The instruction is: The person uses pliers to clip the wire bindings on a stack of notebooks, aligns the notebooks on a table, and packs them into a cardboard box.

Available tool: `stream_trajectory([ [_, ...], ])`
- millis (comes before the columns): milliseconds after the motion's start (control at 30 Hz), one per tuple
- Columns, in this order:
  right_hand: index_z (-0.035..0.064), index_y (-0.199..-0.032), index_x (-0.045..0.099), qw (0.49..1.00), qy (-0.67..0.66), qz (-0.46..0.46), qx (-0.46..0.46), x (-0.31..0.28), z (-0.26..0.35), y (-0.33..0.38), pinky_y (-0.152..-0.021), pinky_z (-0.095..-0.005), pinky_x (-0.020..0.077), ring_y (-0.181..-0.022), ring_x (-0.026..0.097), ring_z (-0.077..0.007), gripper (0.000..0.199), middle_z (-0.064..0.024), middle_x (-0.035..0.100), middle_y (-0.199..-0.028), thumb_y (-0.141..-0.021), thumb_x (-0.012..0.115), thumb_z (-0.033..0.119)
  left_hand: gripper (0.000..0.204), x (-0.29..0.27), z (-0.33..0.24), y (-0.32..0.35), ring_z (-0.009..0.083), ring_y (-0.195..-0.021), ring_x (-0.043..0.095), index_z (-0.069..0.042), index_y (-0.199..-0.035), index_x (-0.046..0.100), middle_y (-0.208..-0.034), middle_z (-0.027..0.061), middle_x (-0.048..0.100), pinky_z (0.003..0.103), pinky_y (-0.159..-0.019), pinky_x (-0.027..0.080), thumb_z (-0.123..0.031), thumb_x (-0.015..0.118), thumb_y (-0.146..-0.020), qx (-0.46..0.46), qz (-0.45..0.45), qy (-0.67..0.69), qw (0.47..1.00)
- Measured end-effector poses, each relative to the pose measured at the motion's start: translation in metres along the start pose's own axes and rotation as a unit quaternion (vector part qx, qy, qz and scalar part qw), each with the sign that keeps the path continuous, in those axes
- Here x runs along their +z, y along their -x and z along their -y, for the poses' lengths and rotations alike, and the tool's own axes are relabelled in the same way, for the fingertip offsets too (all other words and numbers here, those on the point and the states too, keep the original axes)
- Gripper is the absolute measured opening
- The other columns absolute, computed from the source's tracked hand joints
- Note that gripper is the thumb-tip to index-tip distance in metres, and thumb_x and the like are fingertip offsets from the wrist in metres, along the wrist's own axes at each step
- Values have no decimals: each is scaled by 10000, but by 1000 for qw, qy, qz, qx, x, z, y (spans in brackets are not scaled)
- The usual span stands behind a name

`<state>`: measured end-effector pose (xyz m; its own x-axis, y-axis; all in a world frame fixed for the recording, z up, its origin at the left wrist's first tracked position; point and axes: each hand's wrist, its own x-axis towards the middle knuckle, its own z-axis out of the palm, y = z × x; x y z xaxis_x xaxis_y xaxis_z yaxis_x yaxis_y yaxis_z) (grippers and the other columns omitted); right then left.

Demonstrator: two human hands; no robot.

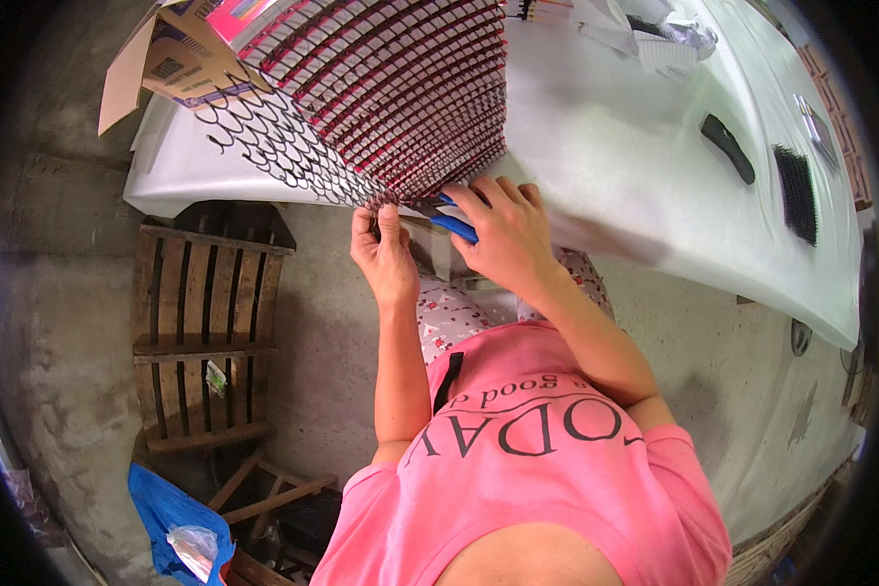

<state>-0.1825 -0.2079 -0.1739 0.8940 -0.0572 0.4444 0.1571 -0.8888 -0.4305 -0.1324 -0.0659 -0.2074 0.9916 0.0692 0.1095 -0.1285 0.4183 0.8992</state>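
A tall stack of spiral-bound pads (410, 88) with red and black rows stands at the table's near edge. From its left side stick out many black wire loops (278, 146). At the stack's nearest corner, my left hand (389, 262) pinches the end of a black binding wire between thumb and fingers. My right hand (510, 234) is wrapped round blue-handled pliers (456, 229). Their dark jaws point left, close to my left fingertips, against the corner. Whether the jaws grip the wire is too small to tell.
A white-covered table (596, 146) spreads ahead and right. On it lie a black curved piece (728, 148), a black bristly strip (797, 195) and clear plastic wrap (689, 44). An open cardboard box (181, 59) is at far left. A wooden slatted pallet (205, 332) and blue bag (171, 513) are left.
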Motion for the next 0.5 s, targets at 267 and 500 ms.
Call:
stream_trajectory([
  [267,134,-1047,626,999,-20,25,12,7,-6,1,-708,-392,493,-792,602,-268,383,-65,598,-897,-670,695,138,130,3,3,1,2,-563,343,-73,-901,544,-766,-67,514,172,-480,259,-166,634,-897,22,-8,-5,1000],
  [500,168,-1099,604,999,-19,-36,-5,-6,-1,3,-793,-406,433,-886,568,-250,474,-51,572,-943,-638,711,141,147,-4,-2,7,12,-591,402,-42,-939,575,-857,-25,585,168,-501,299,-156,650,-883,-2,-1,-26,1000],
])
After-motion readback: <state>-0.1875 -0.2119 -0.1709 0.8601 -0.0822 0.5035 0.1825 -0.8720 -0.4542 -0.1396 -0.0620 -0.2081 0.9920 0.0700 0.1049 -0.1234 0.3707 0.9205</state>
